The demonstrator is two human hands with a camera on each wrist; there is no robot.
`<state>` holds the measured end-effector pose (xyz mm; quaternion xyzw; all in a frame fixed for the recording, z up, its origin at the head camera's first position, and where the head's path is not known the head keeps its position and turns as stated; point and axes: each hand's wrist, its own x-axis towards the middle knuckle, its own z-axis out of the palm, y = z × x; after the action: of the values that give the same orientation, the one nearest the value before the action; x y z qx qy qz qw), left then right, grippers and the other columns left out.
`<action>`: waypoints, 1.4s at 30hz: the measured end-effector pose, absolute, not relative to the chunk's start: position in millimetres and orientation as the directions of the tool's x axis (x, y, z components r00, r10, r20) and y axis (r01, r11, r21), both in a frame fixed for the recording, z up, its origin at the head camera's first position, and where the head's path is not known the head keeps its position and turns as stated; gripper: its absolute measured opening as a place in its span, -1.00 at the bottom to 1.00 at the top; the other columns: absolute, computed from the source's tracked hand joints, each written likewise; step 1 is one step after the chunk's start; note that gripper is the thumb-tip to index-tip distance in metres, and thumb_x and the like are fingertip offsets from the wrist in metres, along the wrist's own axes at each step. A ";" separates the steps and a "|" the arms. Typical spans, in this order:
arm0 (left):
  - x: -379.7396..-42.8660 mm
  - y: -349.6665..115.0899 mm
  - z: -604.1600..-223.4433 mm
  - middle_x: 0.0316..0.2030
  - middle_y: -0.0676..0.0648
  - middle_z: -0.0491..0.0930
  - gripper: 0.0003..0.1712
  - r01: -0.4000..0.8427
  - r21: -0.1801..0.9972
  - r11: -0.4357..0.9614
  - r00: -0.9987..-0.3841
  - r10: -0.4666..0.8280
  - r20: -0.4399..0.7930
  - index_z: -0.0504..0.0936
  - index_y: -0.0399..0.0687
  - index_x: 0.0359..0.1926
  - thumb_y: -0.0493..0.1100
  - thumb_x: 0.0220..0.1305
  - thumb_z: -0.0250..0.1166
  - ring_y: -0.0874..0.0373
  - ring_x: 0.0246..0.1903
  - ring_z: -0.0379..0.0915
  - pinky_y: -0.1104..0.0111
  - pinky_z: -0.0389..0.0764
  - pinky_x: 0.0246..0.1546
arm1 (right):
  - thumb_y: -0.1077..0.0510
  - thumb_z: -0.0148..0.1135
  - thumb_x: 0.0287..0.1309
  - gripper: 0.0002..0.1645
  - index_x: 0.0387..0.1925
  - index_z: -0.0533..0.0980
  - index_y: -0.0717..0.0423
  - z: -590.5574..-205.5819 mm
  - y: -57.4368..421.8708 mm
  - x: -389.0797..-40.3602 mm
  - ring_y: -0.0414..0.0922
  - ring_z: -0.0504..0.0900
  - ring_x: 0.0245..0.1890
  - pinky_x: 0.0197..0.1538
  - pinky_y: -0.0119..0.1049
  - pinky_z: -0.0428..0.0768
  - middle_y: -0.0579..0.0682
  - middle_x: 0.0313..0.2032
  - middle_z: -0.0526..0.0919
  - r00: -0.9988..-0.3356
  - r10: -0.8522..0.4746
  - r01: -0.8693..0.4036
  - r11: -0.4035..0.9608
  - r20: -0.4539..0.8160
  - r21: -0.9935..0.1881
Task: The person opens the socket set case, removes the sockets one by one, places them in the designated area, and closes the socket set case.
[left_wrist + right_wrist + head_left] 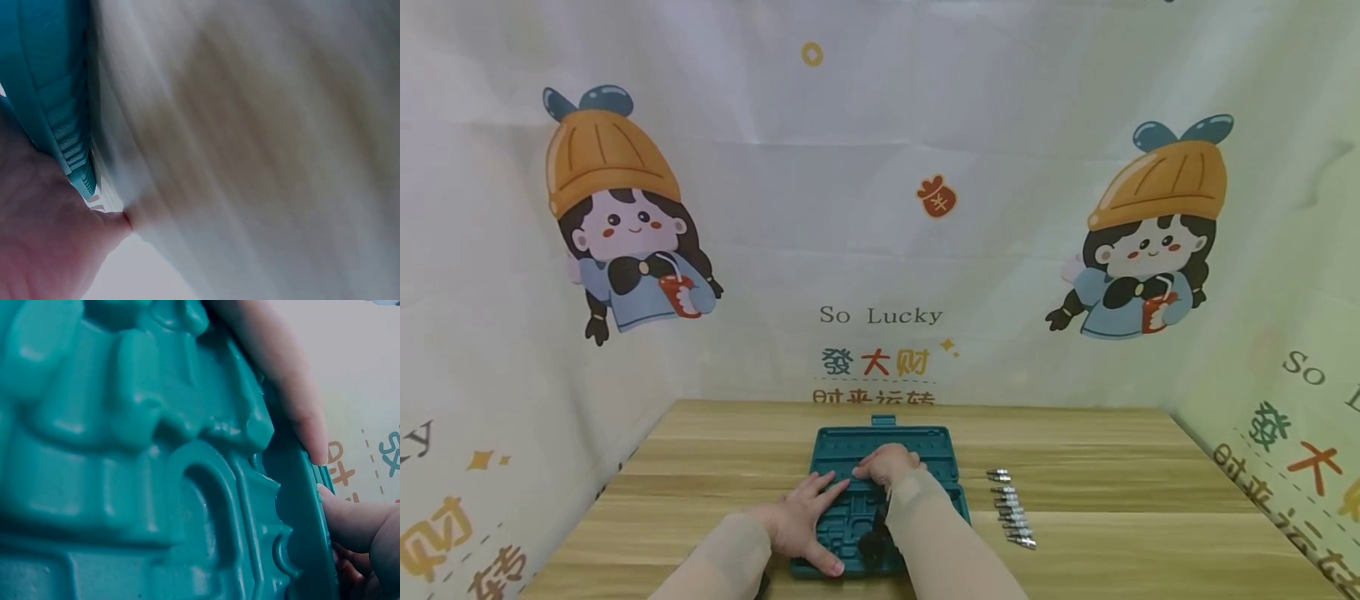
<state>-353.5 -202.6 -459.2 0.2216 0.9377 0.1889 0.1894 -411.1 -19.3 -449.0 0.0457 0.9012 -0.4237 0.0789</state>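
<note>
A teal moulded tool case (842,533) lies unfolded on the table, its recesses facing up. My left hand (801,517) rests on its left edge with fingers spread and thumb near the front edge. In the left wrist view, part of that hand (56,231) lies against the ribbed outer side of the case (50,75). My right hand (891,467) bends over the hinge line and lower lid. In the right wrist view, its thumb (347,515) touches the case edge with fingers curled below; anything between them is hidden. A left finger (281,375) reaches the same edge.
Several small silver sockets (1011,508) lie in a column on the wooden table (1112,517), right of the case. A latch (883,421) sticks out from the lid's far edge. Printed cloth walls (880,250) enclose the table at the back and sides.
</note>
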 end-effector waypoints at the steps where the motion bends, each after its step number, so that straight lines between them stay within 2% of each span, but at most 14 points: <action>1: -353.2 -202.8 -458.6 0.49 -0.13 -0.12 0.30 0.345 0.436 0.831 -0.830 0.487 -0.272 0.00 0.11 0.51 0.47 -0.15 0.40 -0.20 0.45 -0.33 -0.26 -0.01 0.25 | 0.03 0.50 -0.04 -0.91 -0.49 0.72 -0.10 -449.7 -19.4 -411.6 0.39 0.17 0.19 0.21 0.34 0.06 0.29 0.03 0.46 -0.984 0.011 0.146 0.626 -0.179 -0.766; 5: -352.9 -203.4 -457.9 0.49 -0.13 -0.12 0.31 0.344 0.439 0.830 -0.828 0.488 -0.276 0.00 0.12 0.51 0.48 -0.16 0.39 -0.21 0.45 -0.33 -0.27 -0.02 0.25 | 0.06 0.51 -0.06 -0.92 -0.49 0.71 -0.10 -451.9 -20.0 -412.2 0.39 0.16 0.18 0.21 0.35 0.05 0.28 0.01 0.45 -0.984 0.013 0.151 0.597 -0.179 -0.788; 11: -353.6 -203.3 -457.9 0.49 -0.10 -0.14 0.34 0.338 0.447 0.828 -0.825 0.489 -0.284 -0.02 0.19 0.52 0.54 -0.21 0.36 -0.19 0.46 -0.35 -0.32 -0.05 0.23 | 0.01 0.50 -0.04 -0.86 -0.55 0.71 -0.07 -450.5 -21.0 -410.4 0.38 0.18 0.19 0.22 0.35 0.04 0.29 0.01 0.47 -0.983 0.036 0.161 0.623 -0.178 -0.765; 19: -351.2 -202.6 -454.2 0.49 -0.13 -0.12 0.32 0.348 0.447 0.824 -0.827 0.494 -0.269 -0.01 0.11 0.52 0.48 -0.16 0.39 -0.20 0.45 -0.34 -0.29 -0.03 0.25 | 0.00 0.48 -0.01 -0.87 -0.52 0.70 -0.08 -450.4 -21.3 -410.9 0.42 0.10 0.25 0.24 0.38 -0.03 0.31 0.06 0.45 -0.984 0.029 0.154 0.621 -0.174 -0.768; 31: -352.5 -203.0 -455.8 0.49 -0.14 -0.12 0.30 0.343 0.454 0.822 -0.825 0.495 -0.274 0.00 0.08 0.51 0.46 -0.14 0.40 -0.20 0.46 -0.34 -0.29 -0.04 0.25 | 0.00 0.47 0.00 -0.90 -0.47 0.72 -0.10 -449.4 -21.0 -408.2 0.36 0.18 0.18 0.22 0.38 -0.02 0.20 -0.03 0.52 -0.987 0.005 0.128 0.626 -0.160 -0.769; 42: -353.1 -202.7 -456.2 0.49 -0.12 -0.13 0.30 0.345 0.440 0.829 -0.825 0.491 -0.278 -0.01 0.11 0.52 0.47 -0.15 0.39 -0.18 0.46 -0.34 -0.28 -0.03 0.25 | -0.03 0.44 0.05 -0.89 -0.39 0.71 -0.13 -452.3 -15.7 -407.0 0.30 0.22 0.09 0.11 0.30 0.14 0.11 -0.12 0.52 -0.994 -0.025 0.073 0.536 -0.103 -0.841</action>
<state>-353.1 -202.7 -456.2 0.2233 0.9365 0.1889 0.1934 -407.0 -15.7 -452.3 0.0139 0.8747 -0.4817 0.0510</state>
